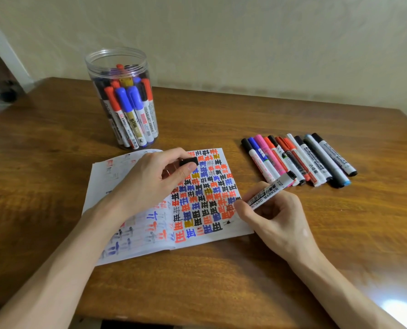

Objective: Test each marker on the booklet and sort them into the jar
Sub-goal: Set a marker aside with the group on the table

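Observation:
An open booklet (136,236) lies on the table, its right page covered with red, blue and black marks. My right hand (276,217) grips a white whiteboard marker (272,188) slanted over the page's right edge; my fingers hide its tip. My left hand (155,179) rests on the booklet and pinches the marker's black cap (190,160). A clear plastic jar (123,67) stands behind the booklet, holding several red, blue and black markers. A row of several loose markers (299,160) lies to the right.
The wooden table (221,281) has bare surface in front of the booklet and at the far right. A pale wall runs along the table's back edge. A doorway opens at the far left.

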{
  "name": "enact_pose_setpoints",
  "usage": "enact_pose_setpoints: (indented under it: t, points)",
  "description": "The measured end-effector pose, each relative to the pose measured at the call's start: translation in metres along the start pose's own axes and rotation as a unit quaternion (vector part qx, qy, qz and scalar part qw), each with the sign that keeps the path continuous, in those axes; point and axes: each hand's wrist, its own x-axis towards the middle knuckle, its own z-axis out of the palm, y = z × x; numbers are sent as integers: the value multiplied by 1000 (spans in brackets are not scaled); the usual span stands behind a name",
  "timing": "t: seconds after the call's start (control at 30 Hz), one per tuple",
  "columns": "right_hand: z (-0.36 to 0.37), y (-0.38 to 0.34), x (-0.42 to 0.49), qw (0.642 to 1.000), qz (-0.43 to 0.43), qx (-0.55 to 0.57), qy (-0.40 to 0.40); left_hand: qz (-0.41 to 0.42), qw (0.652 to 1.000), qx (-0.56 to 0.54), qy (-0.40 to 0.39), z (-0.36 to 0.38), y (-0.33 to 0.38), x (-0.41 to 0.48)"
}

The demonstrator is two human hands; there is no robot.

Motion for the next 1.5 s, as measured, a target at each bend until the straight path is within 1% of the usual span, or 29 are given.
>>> enact_pose_setpoints:
  t: [0.13, 0.2, 0.3, 0.37, 0.53, 0.8, 1.07, 1.23, 1.5]
  points:
    - [2, -2, -1, 1000, 0, -13, -28, -4, 1000, 5, 0, 0, -1, 0]
    - [3, -1, -2, 1000, 0, -20, -21, -5, 1000, 7, 0, 0, -1, 0]
    - [2, 2, -1, 999, -2, -30, 13, -7, 1000, 5, -1, -1, -1, 0]
    - [2, 1, 0, 1000, 1, -18, 21, -7, 1000, 5, -1, -1, -1, 0]
    - [0, 1, 0, 1000, 12, 0, -2, -5, 1000, 9, 1, -1, -2, 0]
    - [2, 0, 0, 1000, 20, -5, -11, -8, 1000, 16, -3, -2, -1, 0]
    - [1, 1, -1, 999, 28, -24, -16, -9, 1000, 15, -6, -3, -1, 0]
    - [0, 1, 1, 999, 45, 7, 16, -11, 1000, 15, -5, -3, 0, 0]
    - [2, 1, 0, 999, 30, -18, -4, -10, 1000, 14, -5, -4, 1, 0]
